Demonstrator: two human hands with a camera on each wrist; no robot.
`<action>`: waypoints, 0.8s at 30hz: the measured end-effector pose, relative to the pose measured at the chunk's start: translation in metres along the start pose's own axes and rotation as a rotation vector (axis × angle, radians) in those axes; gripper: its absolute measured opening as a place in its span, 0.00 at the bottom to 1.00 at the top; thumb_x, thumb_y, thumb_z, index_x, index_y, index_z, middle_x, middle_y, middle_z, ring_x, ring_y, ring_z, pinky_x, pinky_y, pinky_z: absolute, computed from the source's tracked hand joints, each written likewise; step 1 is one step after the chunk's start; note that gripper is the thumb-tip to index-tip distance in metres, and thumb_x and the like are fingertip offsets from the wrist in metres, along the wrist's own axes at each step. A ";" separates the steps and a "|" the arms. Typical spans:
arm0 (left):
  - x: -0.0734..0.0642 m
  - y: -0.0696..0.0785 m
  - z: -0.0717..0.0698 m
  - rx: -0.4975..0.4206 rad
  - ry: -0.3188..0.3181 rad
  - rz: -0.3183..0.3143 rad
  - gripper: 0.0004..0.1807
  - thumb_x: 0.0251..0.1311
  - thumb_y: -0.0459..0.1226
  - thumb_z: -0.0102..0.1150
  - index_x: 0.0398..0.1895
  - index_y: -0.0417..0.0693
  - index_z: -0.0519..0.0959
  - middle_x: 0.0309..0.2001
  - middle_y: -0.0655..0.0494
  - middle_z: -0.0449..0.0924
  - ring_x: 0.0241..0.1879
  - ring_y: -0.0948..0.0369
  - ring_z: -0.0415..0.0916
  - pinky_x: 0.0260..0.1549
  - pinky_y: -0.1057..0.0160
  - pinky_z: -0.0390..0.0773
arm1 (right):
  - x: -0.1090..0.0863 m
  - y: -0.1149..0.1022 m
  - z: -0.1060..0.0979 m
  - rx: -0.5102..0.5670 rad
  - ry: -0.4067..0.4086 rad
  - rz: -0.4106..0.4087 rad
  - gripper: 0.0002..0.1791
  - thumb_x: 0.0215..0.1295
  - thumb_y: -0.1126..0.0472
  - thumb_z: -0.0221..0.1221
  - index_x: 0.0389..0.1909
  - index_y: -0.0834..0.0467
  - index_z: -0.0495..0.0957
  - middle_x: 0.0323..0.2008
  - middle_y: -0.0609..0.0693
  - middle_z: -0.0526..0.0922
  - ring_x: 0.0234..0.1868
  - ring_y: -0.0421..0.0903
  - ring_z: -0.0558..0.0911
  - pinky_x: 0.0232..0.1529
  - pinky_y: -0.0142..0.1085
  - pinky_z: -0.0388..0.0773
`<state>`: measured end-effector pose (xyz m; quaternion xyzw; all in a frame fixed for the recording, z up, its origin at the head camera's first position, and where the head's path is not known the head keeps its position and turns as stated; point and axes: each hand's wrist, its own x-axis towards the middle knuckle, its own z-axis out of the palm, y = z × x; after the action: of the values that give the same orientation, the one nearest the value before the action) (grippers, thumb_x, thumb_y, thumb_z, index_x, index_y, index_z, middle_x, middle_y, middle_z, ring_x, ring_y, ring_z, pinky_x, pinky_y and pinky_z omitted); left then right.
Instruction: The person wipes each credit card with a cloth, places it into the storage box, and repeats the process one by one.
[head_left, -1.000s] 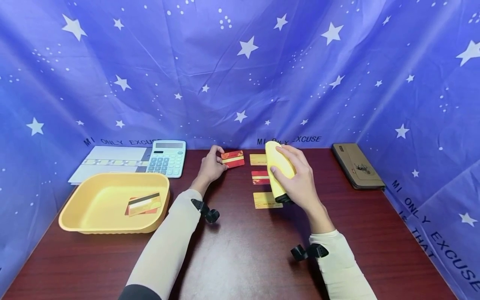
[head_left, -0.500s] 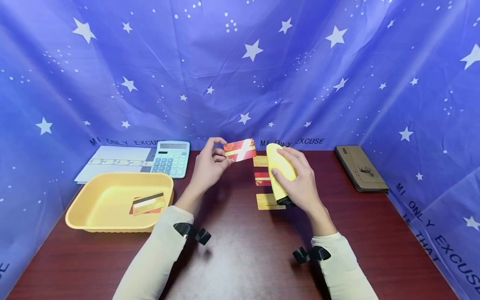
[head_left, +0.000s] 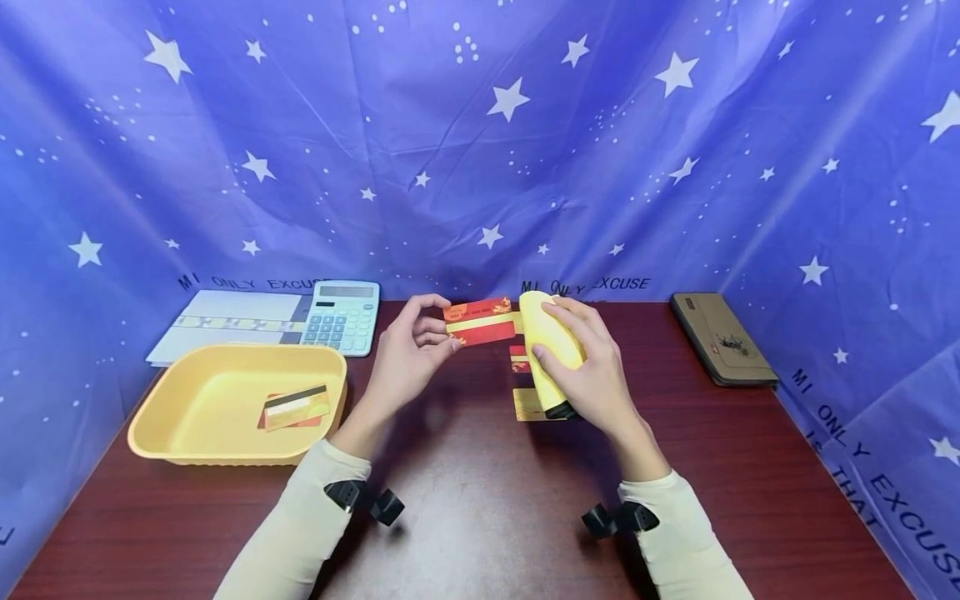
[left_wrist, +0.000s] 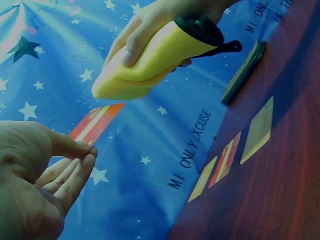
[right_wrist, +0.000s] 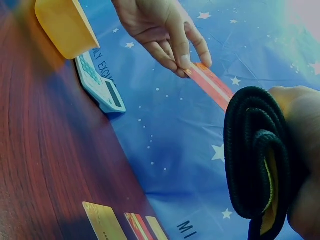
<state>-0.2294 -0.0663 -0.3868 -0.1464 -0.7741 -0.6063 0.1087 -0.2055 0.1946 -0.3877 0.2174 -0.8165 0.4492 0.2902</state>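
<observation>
My left hand (head_left: 408, 354) pinches one end of a red card (head_left: 480, 322) with a yellow stripe, held above the table. My right hand (head_left: 596, 358) grips a folded yellow cloth (head_left: 546, 350); its black edging (right_wrist: 252, 145) shows rolled layers in the right wrist view. The cloth's rounded end (left_wrist: 112, 85) is close beside the card's free end; whether they touch I cannot tell. Below, a yellow card (left_wrist: 202, 180), a red card (left_wrist: 225, 160) and another yellow card (left_wrist: 257, 131) lie in a row on the table, partly hidden by the cloth in the head view.
At the left, a yellow basin (head_left: 202, 400) holds overlapping cards (head_left: 296, 408). Behind it lie a white folder (head_left: 225, 321) and a light blue calculator (head_left: 341, 317). A brown wallet (head_left: 723, 337) lies at the right. A blue star-printed curtain (head_left: 420, 133) surrounds the table.
My left hand has lifted the red card off the table and brought it rightward and nearer. The right hand with the cloth has shifted slightly left towards the card.
</observation>
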 end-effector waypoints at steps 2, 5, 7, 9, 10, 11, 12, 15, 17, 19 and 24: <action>0.000 -0.004 0.002 -0.018 0.006 0.012 0.30 0.53 0.25 0.72 0.60 0.49 0.77 0.36 0.43 0.88 0.37 0.55 0.88 0.38 0.73 0.88 | 0.000 -0.001 0.001 0.001 -0.003 0.000 0.31 0.57 0.67 0.73 0.64 0.52 0.81 0.65 0.53 0.79 0.67 0.51 0.76 0.61 0.20 0.70; 0.000 -0.008 0.006 -0.035 0.008 0.018 0.30 0.53 0.25 0.72 0.61 0.49 0.78 0.36 0.43 0.89 0.36 0.56 0.88 0.37 0.71 0.89 | 0.000 -0.002 0.003 -0.014 -0.014 0.002 0.31 0.56 0.66 0.73 0.64 0.52 0.81 0.65 0.53 0.79 0.66 0.51 0.77 0.61 0.20 0.71; -0.001 -0.009 0.008 -0.047 0.002 0.016 0.30 0.53 0.25 0.72 0.61 0.50 0.78 0.36 0.43 0.89 0.36 0.56 0.88 0.37 0.70 0.89 | 0.000 -0.003 0.003 -0.022 -0.018 0.001 0.31 0.56 0.66 0.73 0.63 0.52 0.81 0.65 0.53 0.79 0.66 0.51 0.77 0.61 0.20 0.71; -0.001 -0.009 0.009 -0.062 -0.011 0.009 0.30 0.54 0.25 0.71 0.61 0.50 0.79 0.36 0.43 0.89 0.35 0.56 0.88 0.35 0.70 0.89 | -0.001 -0.003 0.004 -0.030 -0.023 0.000 0.31 0.56 0.66 0.73 0.64 0.52 0.81 0.65 0.53 0.79 0.66 0.51 0.77 0.63 0.21 0.71; -0.001 -0.009 0.010 -0.073 -0.020 0.007 0.29 0.54 0.25 0.71 0.61 0.49 0.79 0.36 0.42 0.89 0.34 0.57 0.88 0.35 0.70 0.89 | -0.001 -0.003 0.004 -0.032 -0.024 0.000 0.31 0.56 0.65 0.73 0.64 0.52 0.81 0.65 0.53 0.79 0.67 0.51 0.77 0.63 0.21 0.71; -0.002 -0.008 0.010 -0.086 -0.030 0.001 0.29 0.55 0.24 0.70 0.61 0.50 0.79 0.37 0.42 0.89 0.34 0.58 0.88 0.35 0.69 0.89 | -0.002 -0.004 0.005 -0.035 -0.025 0.000 0.31 0.56 0.65 0.73 0.64 0.52 0.81 0.65 0.53 0.79 0.67 0.51 0.77 0.64 0.21 0.71; -0.002 -0.008 0.010 -0.101 -0.039 -0.002 0.29 0.55 0.24 0.69 0.62 0.49 0.79 0.37 0.41 0.89 0.34 0.58 0.88 0.36 0.68 0.90 | -0.002 -0.004 0.006 -0.040 -0.026 0.001 0.31 0.56 0.65 0.73 0.64 0.51 0.81 0.65 0.53 0.79 0.66 0.51 0.77 0.64 0.21 0.70; -0.003 -0.008 0.010 -0.167 -0.068 -0.020 0.29 0.57 0.23 0.67 0.63 0.47 0.79 0.39 0.37 0.88 0.33 0.62 0.88 0.38 0.64 0.91 | -0.004 -0.004 0.008 -0.051 -0.028 0.004 0.31 0.57 0.64 0.73 0.64 0.51 0.81 0.65 0.52 0.78 0.66 0.51 0.77 0.65 0.20 0.70; -0.003 -0.008 0.010 -0.225 -0.084 -0.031 0.29 0.59 0.22 0.65 0.63 0.46 0.78 0.39 0.34 0.87 0.33 0.63 0.88 0.39 0.59 0.92 | -0.005 -0.003 0.009 -0.050 -0.029 0.006 0.32 0.57 0.65 0.73 0.64 0.51 0.81 0.65 0.52 0.78 0.66 0.51 0.77 0.65 0.20 0.70; -0.004 -0.007 0.009 -0.276 -0.099 -0.033 0.28 0.59 0.21 0.64 0.64 0.43 0.77 0.40 0.32 0.86 0.32 0.64 0.88 0.40 0.57 0.93 | -0.005 -0.003 0.011 -0.046 -0.028 0.002 0.32 0.57 0.65 0.73 0.64 0.51 0.81 0.66 0.53 0.78 0.66 0.51 0.77 0.65 0.19 0.69; -0.005 -0.004 0.009 -0.350 -0.120 -0.036 0.29 0.60 0.20 0.62 0.66 0.39 0.75 0.41 0.30 0.85 0.33 0.63 0.88 0.39 0.55 0.93 | -0.006 -0.003 0.015 -0.042 -0.025 -0.015 0.32 0.57 0.64 0.73 0.65 0.50 0.80 0.66 0.52 0.78 0.66 0.51 0.78 0.66 0.18 0.68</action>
<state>-0.2257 -0.0592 -0.3946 -0.1850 -0.6642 -0.7239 0.0244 -0.2031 0.1810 -0.3962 0.2230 -0.8278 0.4269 0.2876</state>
